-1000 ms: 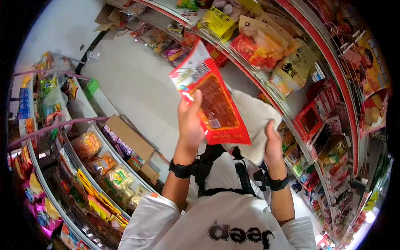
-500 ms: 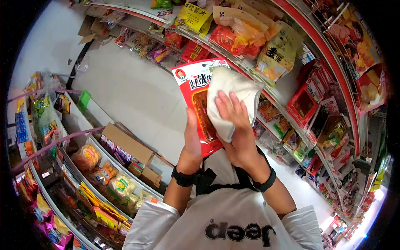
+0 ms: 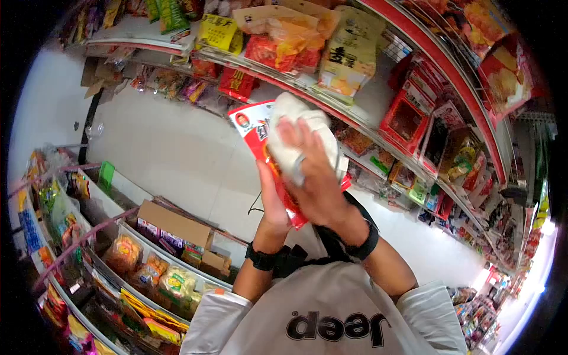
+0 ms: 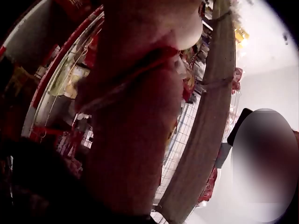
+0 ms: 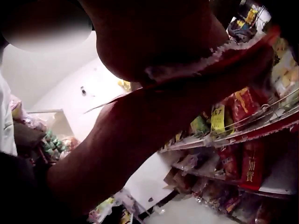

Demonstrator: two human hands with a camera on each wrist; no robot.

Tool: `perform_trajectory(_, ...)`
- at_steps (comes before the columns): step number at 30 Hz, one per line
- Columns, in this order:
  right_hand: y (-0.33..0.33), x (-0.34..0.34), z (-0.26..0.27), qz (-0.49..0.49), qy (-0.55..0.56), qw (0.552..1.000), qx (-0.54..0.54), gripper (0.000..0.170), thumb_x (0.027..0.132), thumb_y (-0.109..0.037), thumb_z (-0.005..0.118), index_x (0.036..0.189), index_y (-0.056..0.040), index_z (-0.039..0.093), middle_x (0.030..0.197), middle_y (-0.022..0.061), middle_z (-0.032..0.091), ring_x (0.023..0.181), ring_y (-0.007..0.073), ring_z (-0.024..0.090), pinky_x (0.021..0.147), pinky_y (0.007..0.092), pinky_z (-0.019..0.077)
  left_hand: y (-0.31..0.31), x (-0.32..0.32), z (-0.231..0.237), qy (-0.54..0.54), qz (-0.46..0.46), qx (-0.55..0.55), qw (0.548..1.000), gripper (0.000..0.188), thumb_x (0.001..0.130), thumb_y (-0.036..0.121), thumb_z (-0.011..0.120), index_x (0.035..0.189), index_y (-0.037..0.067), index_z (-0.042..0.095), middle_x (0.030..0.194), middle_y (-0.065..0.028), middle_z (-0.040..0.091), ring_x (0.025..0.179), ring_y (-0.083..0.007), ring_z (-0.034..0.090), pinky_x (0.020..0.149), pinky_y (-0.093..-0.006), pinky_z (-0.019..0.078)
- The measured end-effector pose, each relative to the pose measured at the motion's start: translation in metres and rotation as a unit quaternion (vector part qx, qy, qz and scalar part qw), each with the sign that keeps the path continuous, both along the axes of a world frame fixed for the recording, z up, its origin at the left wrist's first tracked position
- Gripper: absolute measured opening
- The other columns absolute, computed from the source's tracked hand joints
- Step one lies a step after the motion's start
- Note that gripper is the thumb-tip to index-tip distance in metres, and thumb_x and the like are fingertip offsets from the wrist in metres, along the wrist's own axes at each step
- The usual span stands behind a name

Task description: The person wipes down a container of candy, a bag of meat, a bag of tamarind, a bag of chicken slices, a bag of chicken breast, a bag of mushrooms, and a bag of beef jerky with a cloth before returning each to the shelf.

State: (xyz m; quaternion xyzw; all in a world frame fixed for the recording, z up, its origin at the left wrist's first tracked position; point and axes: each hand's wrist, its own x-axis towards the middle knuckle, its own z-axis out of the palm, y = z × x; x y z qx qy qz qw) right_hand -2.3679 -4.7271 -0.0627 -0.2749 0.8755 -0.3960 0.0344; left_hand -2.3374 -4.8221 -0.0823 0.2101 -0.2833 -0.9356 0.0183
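In the head view, my left hand (image 3: 274, 207) grips a red-and-white snack packet (image 3: 248, 129) by its near left side, thumb along the edge and the other fingers hidden beneath. A white cloth (image 3: 288, 109) lies over much of the packet's front. Flat on the cloth, my right hand (image 3: 319, 192) presses it down with fingers extended, somewhat blurred. Both wrist views are dark: the left hand (image 4: 135, 107) fills the middle of the left one, and the right hand (image 5: 121, 135) spans the right one with a strip of cloth and red packet showing along it.
A shelf with a red edge (image 3: 296, 83) bearing snack bags runs along the far and right sides. Similar red packets (image 3: 408, 118) stand on it at right. At lower left, low shelves hold bagged snacks (image 3: 177, 281) and a cardboard box (image 3: 171, 222). Pale floor (image 3: 171, 142) lies between.
The packet has tilted and drawn in between the hands. My right hand has brought the cloth from beside the packet onto its front and shifted on it. The head view has turned.
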Motion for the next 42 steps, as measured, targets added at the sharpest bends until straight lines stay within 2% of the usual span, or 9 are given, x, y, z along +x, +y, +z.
perform_trajectory(5,0.041,0.025,0.011,0.192,-0.051,0.974,0.111,0.069,0.077,-0.017,0.055,0.139,-0.0060,0.026,0.147,0.0084,0.020,0.135,0.0290,0.017,0.111,0.0415,0.0117,-0.021,-0.012,-0.020,0.094,-0.090,0.223,0.966,0.070,0.089,0.060,0.029,0.132,0.004,0.035,0.127,-0.0124,0.047,0.112,-0.0265,0.048,0.095,-0.0390,0.0383)
perform_trajectory(10,0.069,0.003,0.006,-0.036,-0.052,0.998,0.028,0.058,0.075,-0.008,0.059,0.129,-0.0004,0.039,0.142,0.0119,0.028,0.133,0.0327,0.021,0.109,0.0436,0.0182,0.050,-0.001,-0.012,-0.003,-0.124,0.018,0.992,0.056,0.096,0.044,0.028,0.135,0.005,0.030,0.133,-0.0092,0.041,0.121,-0.0216,0.040,0.102,-0.0360,0.0310)
perform_trajectory(14,0.127,0.012,0.017,0.030,-0.127,0.991,0.011,0.044,0.073,-0.009,0.058,0.116,-0.0002,0.050,0.129,0.0170,0.043,0.119,0.0335,0.041,0.101,0.0424,0.0304,0.069,-0.008,-0.030,0.037,-0.228,0.281,0.931,0.039,0.096,0.030,0.037,0.123,0.003,0.045,0.118,-0.0108,0.054,0.107,-0.0202,0.053,0.094,-0.0350,0.0406)
perform_trajectory(19,0.261,0.008,0.015,-0.248,-0.305,0.910,-0.134,0.023,0.090,-0.024,0.051,0.094,-0.0029,0.059,0.084,0.0045,0.061,0.068,0.0095,0.054,0.062,0.0262,0.0449,0.121,-0.041,-0.014,0.005,-0.281,-0.092,0.955,0.031,0.090,0.014,0.051,0.117,-0.001,0.050,0.110,-0.0092,0.059,0.096,-0.0172,0.057,0.084,-0.0321,0.0459)
perform_trajectory(23,0.332,-0.008,0.005,-0.343,-0.365,0.835,-0.228,0.031,0.092,-0.027,0.050,0.109,-0.0018,0.056,0.089,0.0003,0.059,0.075,0.0075,0.053,0.067,0.0232,0.0431,0.177,-0.101,-0.023,0.135,-0.414,-0.308,0.846,0.034,0.086,0.016,0.058,0.116,0.001,0.052,0.110,-0.0063,0.059,0.097,-0.0129,0.054,0.087,-0.0273,0.0428)
perform_trajectory(27,0.360,-0.040,-0.010,-0.372,-0.441,0.793,-0.195,0.034,0.089,-0.026,0.054,0.108,0.0017,0.055,0.096,0.0076,0.062,0.081,0.0148,0.059,0.070,0.0276,0.0473,0.242,-0.158,-0.075,0.225,-0.309,-0.324,0.865,0.044,0.081,0.027,0.065,0.114,0.000,0.053,0.110,-0.0059,0.060,0.098,-0.0153,0.054,0.087,-0.0310,0.0419)
perform_trajectory(28,0.371,-0.047,-0.034,-0.357,-0.429,0.767,-0.316,0.036,0.088,-0.027,0.056,0.108,0.0030,0.057,0.100,0.0097,0.062,0.086,0.0155,0.059,0.074,0.0284,0.0472,0.252,-0.168,-0.083,0.251,-0.282,-0.371,0.848,0.044,0.079,0.029,0.066,0.111,0.000,0.055,0.108,-0.0097,0.061,0.095,-0.0199,0.056,0.085,-0.0331,0.0426)
perform_trajectory(34,0.367,-0.083,-0.088,-0.344,-0.176,0.922,-0.040,0.044,0.078,-0.035,0.064,0.100,0.0034,0.060,0.093,0.0215,0.063,0.086,0.0328,0.060,0.077,0.0374,0.0441,0.271,-0.198,-0.118,0.230,-0.169,-0.621,0.730,0.049,0.073,0.033,0.072,0.108,0.002,0.059,0.103,-0.0205,0.060,0.092,-0.0365,0.057,0.082,-0.0417,0.0445)
perform_trajectory(42,0.373,-0.088,-0.126,-0.294,-0.232,0.927,0.010,0.045,0.077,-0.036,0.063,0.103,0.0013,0.061,0.099,0.0217,0.062,0.089,0.0320,0.060,0.077,0.0371,0.0440,0.250,-0.169,-0.136,0.172,-0.078,-0.828,0.528,0.063,0.068,0.029,0.075,0.122,0.005,0.050,0.110,-0.0212,0.053,0.099,-0.0366,0.050,0.086,-0.0457,0.0411)
